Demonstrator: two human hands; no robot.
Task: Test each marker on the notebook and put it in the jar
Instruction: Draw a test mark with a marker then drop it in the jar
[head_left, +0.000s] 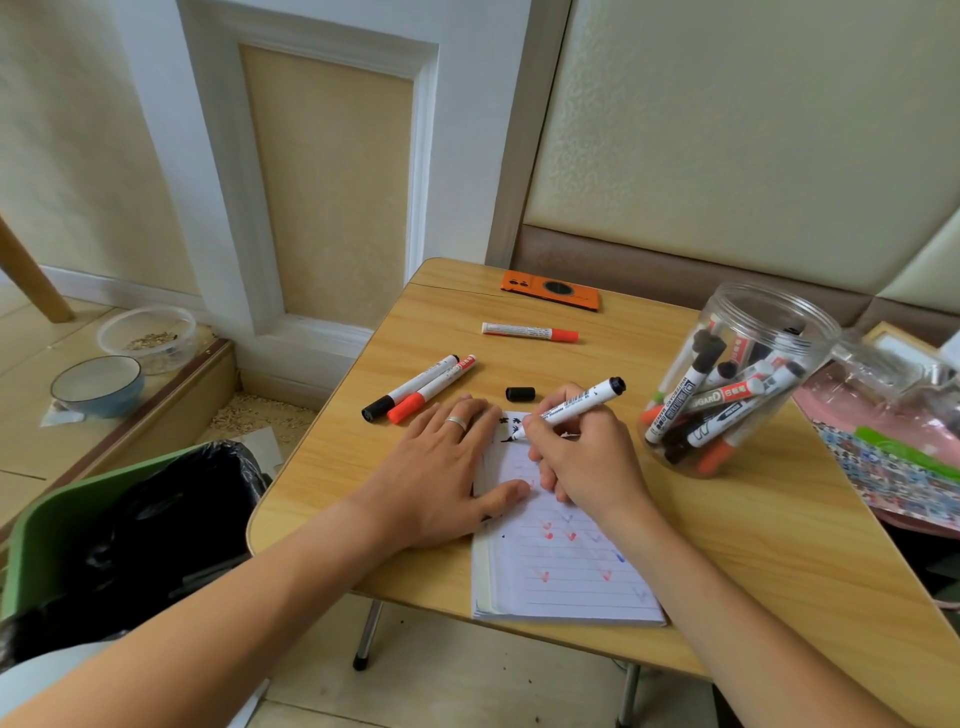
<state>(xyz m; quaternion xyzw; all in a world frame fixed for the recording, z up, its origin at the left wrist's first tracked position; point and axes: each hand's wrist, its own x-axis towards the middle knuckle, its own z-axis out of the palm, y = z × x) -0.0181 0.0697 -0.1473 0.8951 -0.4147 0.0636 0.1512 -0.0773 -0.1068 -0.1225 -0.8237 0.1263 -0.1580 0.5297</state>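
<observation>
Wooden desk (727, 545): notebook (566, 571) at the near edge, jar (737, 379) at the right edge. Left hand (441, 467) presses the page, fingers flat — right hand (587, 457) grips an uncapped marker (576, 402), tip on the page's top.

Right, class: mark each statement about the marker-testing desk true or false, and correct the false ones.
1. The right hand holds a marker over the notebook. True.
2. The left hand is lifting the jar. False: it lies flat on the notebook.
3. A loose black cap lies on the table. True.
4. The jar is empty. False: it holds many markers.
5. Three capped markers lie on the table beyond the hands. True.
</observation>
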